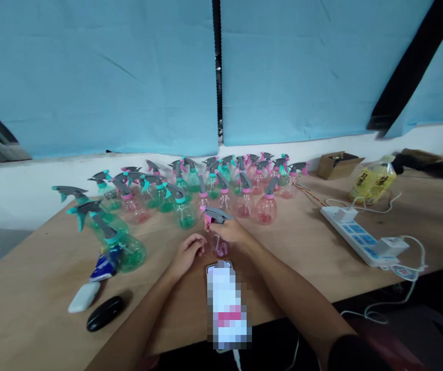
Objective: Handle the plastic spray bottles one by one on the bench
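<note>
My right hand (pixel 227 229) grips the grey and pink head of a spray bottle (pixel 220 248) with a clear pinkish body, standing upright near the middle of the table. Just left of that bottle, my left hand (pixel 187 252) rests with its fingers curled in and nothing visible in them. A phone (pixel 229 304) with a lit, blurred screen lies directly in front of the bottle. Behind my hands stand many more spray bottles, among them a green one (pixel 185 212) and a pink one (pixel 267 207).
At left, green spray bottles (pixel 126 252) stand by a blue packet (pixel 105 264), a white rounded object (pixel 84 297) and a black case (pixel 105 313). To the right lie a power strip (pixel 355 234) with cables, a yellow-labelled bottle (pixel 373 180) and a cardboard box (pixel 337 166).
</note>
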A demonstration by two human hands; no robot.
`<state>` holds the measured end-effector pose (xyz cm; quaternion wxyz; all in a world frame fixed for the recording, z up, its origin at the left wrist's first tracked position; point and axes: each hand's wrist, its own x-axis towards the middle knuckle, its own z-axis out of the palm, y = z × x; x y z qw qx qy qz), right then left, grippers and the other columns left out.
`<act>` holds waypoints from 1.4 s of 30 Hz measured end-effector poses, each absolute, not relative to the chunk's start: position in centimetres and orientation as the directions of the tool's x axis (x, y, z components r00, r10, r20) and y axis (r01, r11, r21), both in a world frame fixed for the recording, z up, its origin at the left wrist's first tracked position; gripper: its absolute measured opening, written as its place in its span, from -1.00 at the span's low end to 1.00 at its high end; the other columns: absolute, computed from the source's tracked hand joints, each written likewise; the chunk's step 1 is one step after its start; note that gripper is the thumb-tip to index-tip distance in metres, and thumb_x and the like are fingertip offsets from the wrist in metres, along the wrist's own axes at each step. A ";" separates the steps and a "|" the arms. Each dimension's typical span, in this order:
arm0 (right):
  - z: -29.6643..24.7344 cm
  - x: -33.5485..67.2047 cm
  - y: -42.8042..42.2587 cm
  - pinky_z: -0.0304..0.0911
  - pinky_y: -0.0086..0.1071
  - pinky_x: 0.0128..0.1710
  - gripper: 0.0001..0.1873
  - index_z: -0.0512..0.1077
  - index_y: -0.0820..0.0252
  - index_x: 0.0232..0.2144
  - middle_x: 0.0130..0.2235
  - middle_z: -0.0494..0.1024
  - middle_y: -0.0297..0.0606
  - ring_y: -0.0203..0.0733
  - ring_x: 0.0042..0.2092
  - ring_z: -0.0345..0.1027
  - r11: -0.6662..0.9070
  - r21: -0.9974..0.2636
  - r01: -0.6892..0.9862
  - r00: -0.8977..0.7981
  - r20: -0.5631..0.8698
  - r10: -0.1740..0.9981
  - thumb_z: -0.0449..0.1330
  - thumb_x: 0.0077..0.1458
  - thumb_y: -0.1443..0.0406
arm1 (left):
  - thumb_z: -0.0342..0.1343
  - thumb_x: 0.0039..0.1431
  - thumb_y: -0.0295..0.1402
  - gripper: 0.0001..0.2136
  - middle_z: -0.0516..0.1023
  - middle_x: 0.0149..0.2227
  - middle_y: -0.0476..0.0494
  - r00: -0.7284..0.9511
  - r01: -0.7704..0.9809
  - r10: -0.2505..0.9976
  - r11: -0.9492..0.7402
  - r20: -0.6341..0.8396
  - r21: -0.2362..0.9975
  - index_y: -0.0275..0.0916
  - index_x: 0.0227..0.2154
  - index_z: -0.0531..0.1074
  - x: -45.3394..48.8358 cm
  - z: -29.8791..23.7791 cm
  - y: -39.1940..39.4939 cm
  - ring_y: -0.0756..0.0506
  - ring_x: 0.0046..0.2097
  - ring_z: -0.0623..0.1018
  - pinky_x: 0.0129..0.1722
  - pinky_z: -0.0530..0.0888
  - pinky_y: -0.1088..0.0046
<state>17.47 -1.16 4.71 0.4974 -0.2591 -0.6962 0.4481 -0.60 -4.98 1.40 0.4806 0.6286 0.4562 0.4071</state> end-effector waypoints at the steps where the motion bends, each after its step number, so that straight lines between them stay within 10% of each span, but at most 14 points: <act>1: 4.6 17.5 -1.1 0.26 -0.43 -0.31 -0.80 0.48 0.17 -0.38 -0.42 0.48 -0.37 -0.31 -0.37 0.30 0.452 -0.889 -0.076 -0.362 0.447 0.818 0.11 -0.10 0.42 | 0.07 0.12 -0.19 -0.80 0.41 -0.57 0.06 0.255 0.182 0.964 -0.119 0.070 0.976 -0.23 -0.43 0.42 -0.6 1.4 -5.0 0.02 -0.52 0.37 -0.46 0.25 0.52; 25: 4.4 17.2 -1.0 0.29 -0.39 -0.24 -0.89 0.43 0.15 -0.45 -0.43 0.48 -0.38 -0.29 -0.35 0.31 0.498 -0.866 -0.047 -0.297 0.488 0.821 0.11 -0.07 0.39 | 0.06 0.14 -0.19 -0.80 0.39 -0.56 0.08 0.285 0.200 0.957 -0.119 0.059 0.973 -0.22 -0.38 0.42 -0.6 0.9 -4.8 0.02 -0.50 0.36 -0.44 0.24 0.50; 42: 1.0 16.6 -1.3 0.12 -0.10 0.16 -0.47 0.08 0.14 0.23 0.11 0.34 -0.05 -0.06 0.12 0.23 0.713 -0.683 0.158 -0.104 0.706 0.700 0.00 0.28 0.10 | 0.10 0.15 -0.16 -0.77 0.46 -0.54 0.02 0.210 0.107 0.974 -0.110 0.086 0.988 -0.23 -0.37 0.44 -0.9 1.7 -5.2 0.03 -0.51 0.40 -0.49 0.24 0.54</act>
